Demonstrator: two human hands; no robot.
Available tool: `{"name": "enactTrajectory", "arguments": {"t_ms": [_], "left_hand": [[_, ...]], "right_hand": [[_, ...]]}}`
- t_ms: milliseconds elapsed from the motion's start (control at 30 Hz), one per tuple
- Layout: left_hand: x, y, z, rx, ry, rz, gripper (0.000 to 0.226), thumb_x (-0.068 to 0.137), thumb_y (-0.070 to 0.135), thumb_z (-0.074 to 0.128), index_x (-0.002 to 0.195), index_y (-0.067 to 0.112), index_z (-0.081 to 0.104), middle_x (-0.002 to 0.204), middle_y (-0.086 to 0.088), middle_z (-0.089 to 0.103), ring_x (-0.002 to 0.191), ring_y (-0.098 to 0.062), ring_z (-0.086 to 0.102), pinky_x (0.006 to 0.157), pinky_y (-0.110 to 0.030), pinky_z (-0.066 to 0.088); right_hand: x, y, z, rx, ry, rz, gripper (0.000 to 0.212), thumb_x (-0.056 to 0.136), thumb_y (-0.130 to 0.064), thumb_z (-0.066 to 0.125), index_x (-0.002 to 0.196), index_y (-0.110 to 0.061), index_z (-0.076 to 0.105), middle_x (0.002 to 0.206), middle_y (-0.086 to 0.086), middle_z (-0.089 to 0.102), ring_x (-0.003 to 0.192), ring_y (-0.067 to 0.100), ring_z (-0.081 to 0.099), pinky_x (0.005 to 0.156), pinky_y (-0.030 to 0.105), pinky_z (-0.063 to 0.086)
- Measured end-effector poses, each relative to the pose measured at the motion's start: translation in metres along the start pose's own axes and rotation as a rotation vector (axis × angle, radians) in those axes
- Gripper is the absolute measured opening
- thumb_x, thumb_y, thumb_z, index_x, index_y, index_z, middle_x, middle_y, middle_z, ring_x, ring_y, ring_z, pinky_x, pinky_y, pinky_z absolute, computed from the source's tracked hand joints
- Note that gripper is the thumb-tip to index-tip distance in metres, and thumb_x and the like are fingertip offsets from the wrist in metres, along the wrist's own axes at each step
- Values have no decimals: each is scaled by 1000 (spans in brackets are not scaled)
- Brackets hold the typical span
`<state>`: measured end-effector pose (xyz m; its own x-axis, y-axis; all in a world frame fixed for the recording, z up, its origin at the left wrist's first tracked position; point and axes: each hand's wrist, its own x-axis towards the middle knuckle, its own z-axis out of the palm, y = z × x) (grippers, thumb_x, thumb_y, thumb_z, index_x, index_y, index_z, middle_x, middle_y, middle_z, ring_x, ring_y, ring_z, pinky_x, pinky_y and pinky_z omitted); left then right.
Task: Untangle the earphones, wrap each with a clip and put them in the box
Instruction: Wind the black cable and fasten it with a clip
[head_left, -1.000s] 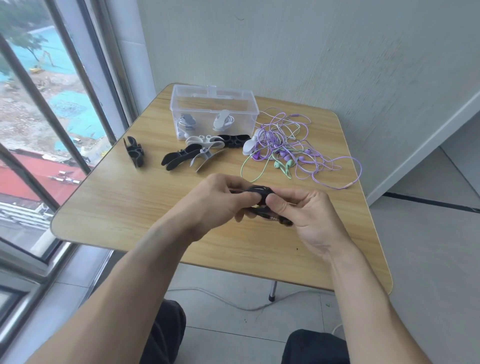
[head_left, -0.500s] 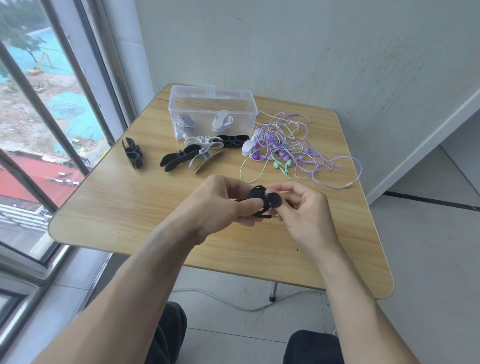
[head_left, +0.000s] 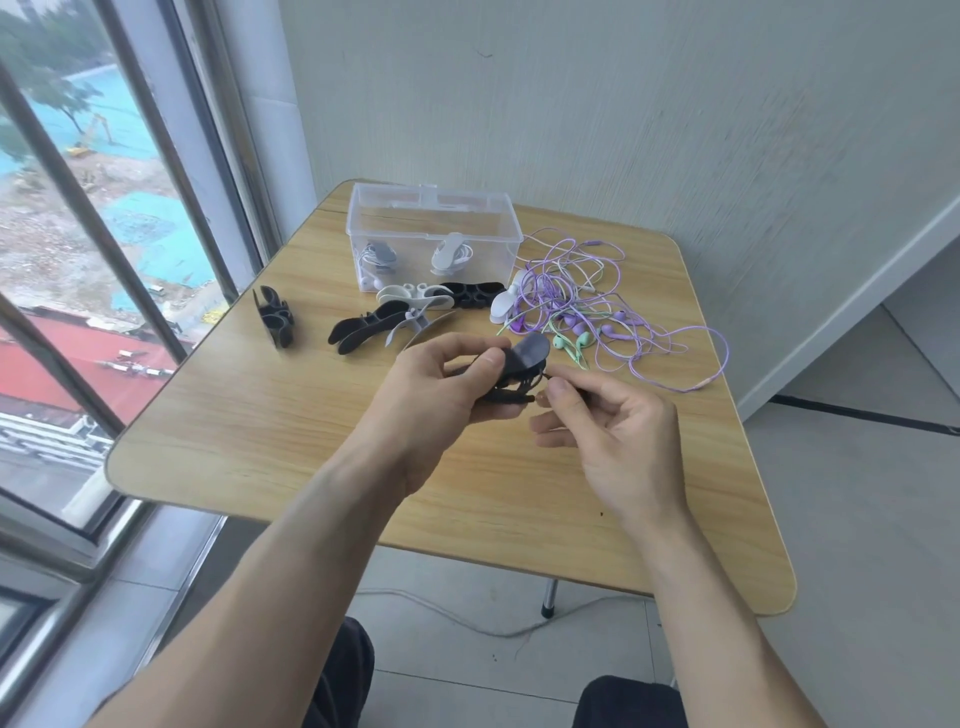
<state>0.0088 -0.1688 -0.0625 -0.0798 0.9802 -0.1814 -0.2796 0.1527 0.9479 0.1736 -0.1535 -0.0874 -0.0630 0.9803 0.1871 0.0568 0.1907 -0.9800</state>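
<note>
left hand (head_left: 434, 387): fingers curled, gripping | right hand (head_left: 613, 431): thumb-forefinger pinching

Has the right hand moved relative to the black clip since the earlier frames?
Yes. The right hand has drawn back right and toward the person, off the black clip, judged against the tabletop.

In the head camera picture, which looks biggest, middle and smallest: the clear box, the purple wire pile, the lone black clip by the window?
1. Purple wire pile, most spread out.
2. Clear box; fairly close to the pile.
3. Lone black clip, clearly smallest.
</note>
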Motion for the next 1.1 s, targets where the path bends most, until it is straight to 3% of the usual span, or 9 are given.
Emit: {"name": "enactTrajectory", "arguments": {"t_ms": [200, 433, 567, 700, 867, 967, 1100], "left_hand": [[3, 2, -4, -69, -20, -15, 15, 94, 0, 60, 108, 1, 67, 96, -18, 74, 83, -26, 73, 74, -30, 61], [2, 0, -5, 82, -160, -89, 14, 94, 0, 61, 104, 7, 69, 100, -21, 71, 78, -26, 70, 69, -27, 58], [1, 3, -1, -15, -193, -125, 17, 98, 1, 54, 108, 4, 67, 99, -17, 70, 74, -22, 69, 63, -24, 57], [4, 5, 0, -229, -93, -131, 16, 98, 2, 53, 105, 0, 67, 98, -16, 70, 73, -25, 70, 65, -24, 59], [9, 3, 1, -402, 27, -117, 15, 97, 1, 53, 104, 1, 66, 88, -10, 75, 71, -18, 72, 65, -24, 59], [10, -1, 4, -490, 114, -89, 18, 94, -1, 58, 111, 0, 64, 96, -14, 73, 74, -19, 72, 66, -25, 59], [7, -7, 10, -568, 145, -78, 16, 94, 2, 60, 109, 1, 65, 93, -13, 73, 75, -21, 71, 70, -27, 60]], "right_hand": [[3, -8, -3, 141, 97, 21, 10, 91, -4, 69, 94, -11, 75, 77, 10, 75, 60, 21, 69, 57, 30, 57], [10, -10, -19, 210, 193, -22, 6, 93, -4, 65, 93, -6, 71, 70, 6, 69, 64, 20, 65, 65, 29, 58], [11, -11, -23, 232, 214, 55, 7, 93, -3, 66, 89, -6, 71, 70, 7, 69, 64, 18, 64, 64, 27, 57], [11, -13, -24, 190, 185, 167, 7, 88, 0, 71, 84, -5, 74, 69, 8, 70, 57, 18, 65, 54, 26, 54], [2, -18, -15, 92, 50, 133, 2, 85, 0, 74, 84, -2, 74, 68, 11, 70, 52, 20, 64, 45, 26, 51], [-5, -17, -4, 175, -44, 135, 6, 85, 3, 73, 89, 0, 71, 71, 13, 71, 57, 23, 69, 47, 27, 53], [-10, -11, 9, 189, -74, 113, 17, 83, 5, 75, 97, -3, 71, 79, 16, 74, 70, 29, 74, 51, 29, 54]]}}
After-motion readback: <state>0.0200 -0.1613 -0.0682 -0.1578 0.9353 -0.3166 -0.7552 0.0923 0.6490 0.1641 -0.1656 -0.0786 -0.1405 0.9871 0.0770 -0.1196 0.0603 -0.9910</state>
